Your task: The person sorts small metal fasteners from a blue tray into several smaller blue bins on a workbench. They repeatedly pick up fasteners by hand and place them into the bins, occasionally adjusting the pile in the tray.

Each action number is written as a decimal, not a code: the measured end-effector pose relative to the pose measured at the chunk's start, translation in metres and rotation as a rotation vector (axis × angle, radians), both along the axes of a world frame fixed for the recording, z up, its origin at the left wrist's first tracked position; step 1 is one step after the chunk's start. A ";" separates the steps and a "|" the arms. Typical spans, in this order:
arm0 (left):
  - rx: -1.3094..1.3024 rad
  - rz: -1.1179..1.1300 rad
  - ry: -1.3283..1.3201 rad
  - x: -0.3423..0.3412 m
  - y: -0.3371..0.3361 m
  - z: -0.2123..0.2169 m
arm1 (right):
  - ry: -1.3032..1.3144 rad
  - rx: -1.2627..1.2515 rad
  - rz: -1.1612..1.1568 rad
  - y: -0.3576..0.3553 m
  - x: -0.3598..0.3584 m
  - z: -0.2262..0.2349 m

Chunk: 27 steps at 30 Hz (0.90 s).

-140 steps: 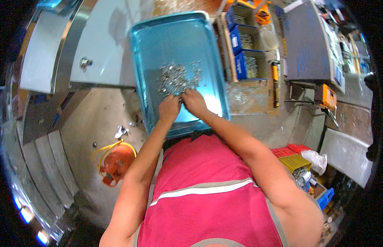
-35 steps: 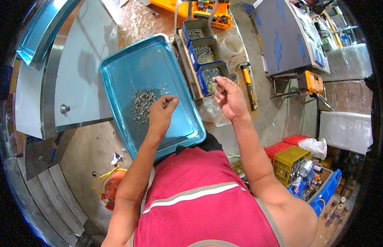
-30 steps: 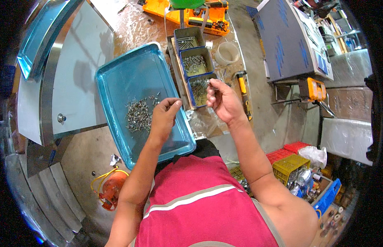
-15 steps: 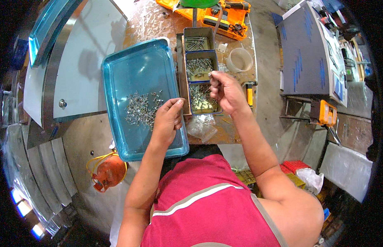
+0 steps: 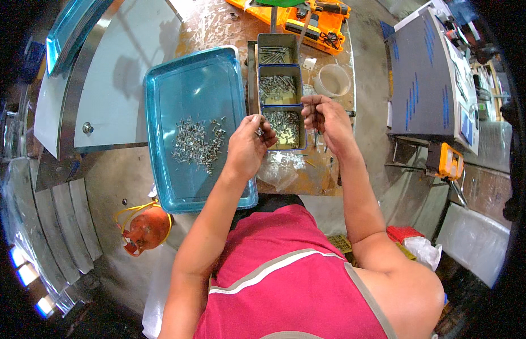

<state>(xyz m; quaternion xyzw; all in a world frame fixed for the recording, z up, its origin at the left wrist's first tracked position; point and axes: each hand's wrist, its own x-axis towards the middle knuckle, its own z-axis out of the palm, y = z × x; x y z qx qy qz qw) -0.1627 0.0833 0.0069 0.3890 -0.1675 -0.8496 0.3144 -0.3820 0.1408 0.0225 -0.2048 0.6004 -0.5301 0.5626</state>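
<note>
The left hand [image 5: 249,144] has its fingers curled, so what they pinch is too small to tell. The right hand [image 5: 325,116] covers a corner of the nearest bin [image 5: 284,129]. The little metal bits [image 5: 198,141] in the blue tray [image 5: 161,186] are too tiny to name. The orange tool case [image 5: 308,14] is cut off at the top

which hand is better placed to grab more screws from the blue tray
Probably the left hand: it hovers at the blue tray's right edge, nearest the screw pile. The right hand is farther away, beside the small bins.
</note>
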 end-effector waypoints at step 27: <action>-1.542 -0.050 -0.936 -0.042 -0.068 0.012 | 0.895 -0.236 -0.431 -0.004 0.039 -0.009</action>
